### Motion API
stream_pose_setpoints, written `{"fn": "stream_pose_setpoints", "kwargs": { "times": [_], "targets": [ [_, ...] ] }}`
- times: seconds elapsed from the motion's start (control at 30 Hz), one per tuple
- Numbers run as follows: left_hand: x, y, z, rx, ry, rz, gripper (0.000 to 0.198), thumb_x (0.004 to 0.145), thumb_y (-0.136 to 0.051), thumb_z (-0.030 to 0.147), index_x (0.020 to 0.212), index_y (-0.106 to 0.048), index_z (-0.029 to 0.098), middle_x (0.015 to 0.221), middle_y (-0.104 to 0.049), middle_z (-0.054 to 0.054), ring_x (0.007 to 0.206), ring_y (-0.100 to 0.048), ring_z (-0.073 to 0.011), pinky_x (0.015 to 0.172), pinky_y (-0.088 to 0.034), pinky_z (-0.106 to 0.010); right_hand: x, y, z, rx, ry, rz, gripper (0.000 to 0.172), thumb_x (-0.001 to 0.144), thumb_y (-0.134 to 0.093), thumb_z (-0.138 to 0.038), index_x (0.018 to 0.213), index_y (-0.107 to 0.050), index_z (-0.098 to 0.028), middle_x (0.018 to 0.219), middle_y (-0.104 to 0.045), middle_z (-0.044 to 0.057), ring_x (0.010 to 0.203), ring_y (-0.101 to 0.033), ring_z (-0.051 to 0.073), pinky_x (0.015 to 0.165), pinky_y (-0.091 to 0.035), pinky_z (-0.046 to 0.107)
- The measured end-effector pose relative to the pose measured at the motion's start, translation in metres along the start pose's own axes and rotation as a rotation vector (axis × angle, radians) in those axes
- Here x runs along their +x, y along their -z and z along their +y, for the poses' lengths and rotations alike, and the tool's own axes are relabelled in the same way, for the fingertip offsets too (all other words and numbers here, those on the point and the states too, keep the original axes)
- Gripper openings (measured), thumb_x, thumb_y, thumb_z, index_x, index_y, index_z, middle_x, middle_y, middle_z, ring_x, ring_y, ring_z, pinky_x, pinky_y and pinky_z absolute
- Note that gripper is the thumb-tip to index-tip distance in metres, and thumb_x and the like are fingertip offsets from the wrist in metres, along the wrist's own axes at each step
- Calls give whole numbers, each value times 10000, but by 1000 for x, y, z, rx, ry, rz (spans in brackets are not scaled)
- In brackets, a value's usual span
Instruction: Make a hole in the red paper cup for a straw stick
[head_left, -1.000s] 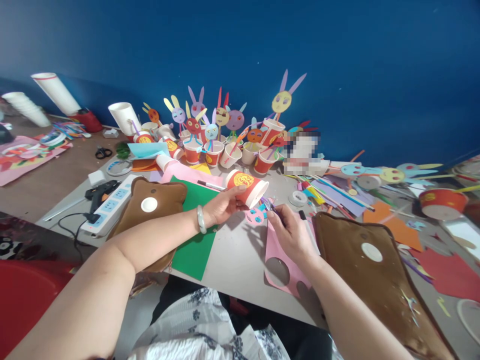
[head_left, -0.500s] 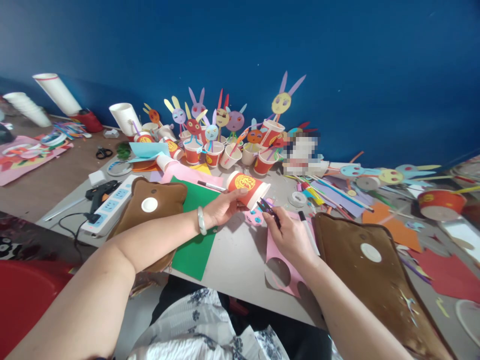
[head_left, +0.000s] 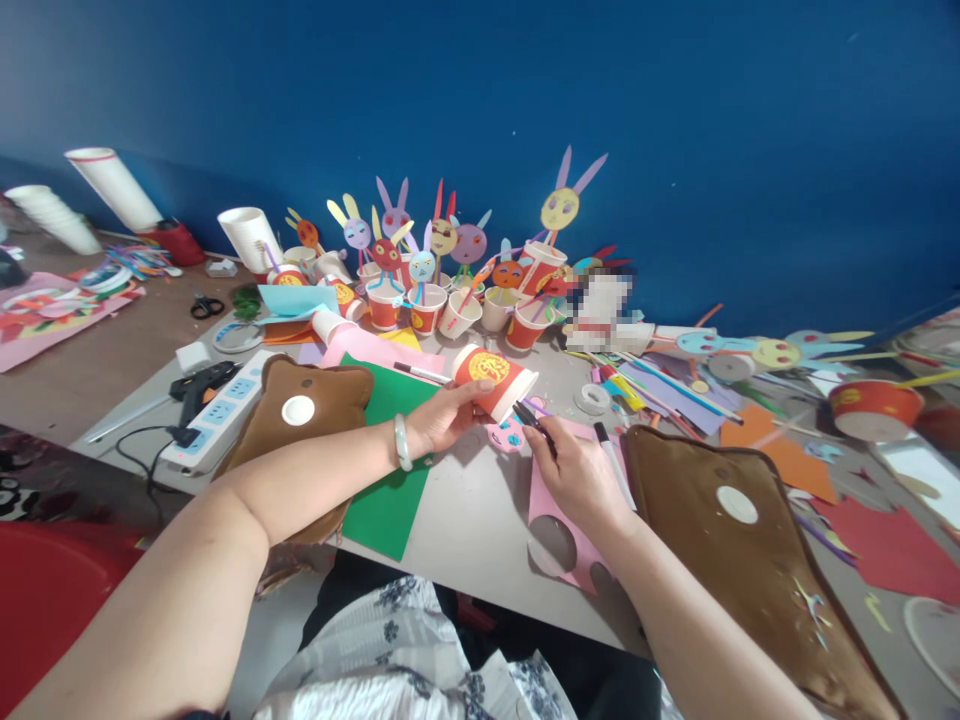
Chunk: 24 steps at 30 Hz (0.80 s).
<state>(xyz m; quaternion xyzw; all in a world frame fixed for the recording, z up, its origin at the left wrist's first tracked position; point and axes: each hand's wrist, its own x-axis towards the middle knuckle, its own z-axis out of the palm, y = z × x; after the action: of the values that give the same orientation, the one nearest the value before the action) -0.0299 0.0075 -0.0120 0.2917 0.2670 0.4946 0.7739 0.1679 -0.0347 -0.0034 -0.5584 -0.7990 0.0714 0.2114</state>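
Note:
A red and white paper cup [head_left: 497, 380] with a yellow print lies tilted in my left hand [head_left: 448, 415], its open rim facing right. My right hand [head_left: 574, 462] is closed around dark scissors [head_left: 528, 415], whose tips are at the cup's rim; whether the blades are parted is too small to tell. Just below the cup, a pink round face piece [head_left: 508, 436] lies on the table. Pink paper with round holes [head_left: 541, 500] is partly under my right hand, and a white marker [head_left: 611, 455] rests beside it. Green paper [head_left: 386, 500] lies below my left wrist.
Decorated cups with rabbit faces [head_left: 424, 265] stand along the blue wall. Brown cushions [head_left: 300, 410] lie left and right of the hands. At the left are a power strip [head_left: 225, 408] and a dark glue gun [head_left: 196, 388]. Straws and coloured paper [head_left: 675, 395] are scattered at the right.
The scissors in my right hand have shifted slightly left along with the hand, and their tips look closer together at the cup's rim. My left hand keeps its hold on the cup.

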Motion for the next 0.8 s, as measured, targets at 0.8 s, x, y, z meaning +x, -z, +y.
{"fn": "stream_pose_setpoints", "kwargs": {
  "times": [0.8],
  "targets": [
    [-1, -1, 1, -49, 28, 8, 465, 614, -869, 354, 987, -705, 129, 843, -732, -43, 740, -639, -146, 758, -479, -295, 1, 3, 0, -33, -30, -59, 315, 1001, -365, -431, 850, -540, -216, 579, -607, 16, 504, -556, 186, 485, -271, 256]
  ]
}}
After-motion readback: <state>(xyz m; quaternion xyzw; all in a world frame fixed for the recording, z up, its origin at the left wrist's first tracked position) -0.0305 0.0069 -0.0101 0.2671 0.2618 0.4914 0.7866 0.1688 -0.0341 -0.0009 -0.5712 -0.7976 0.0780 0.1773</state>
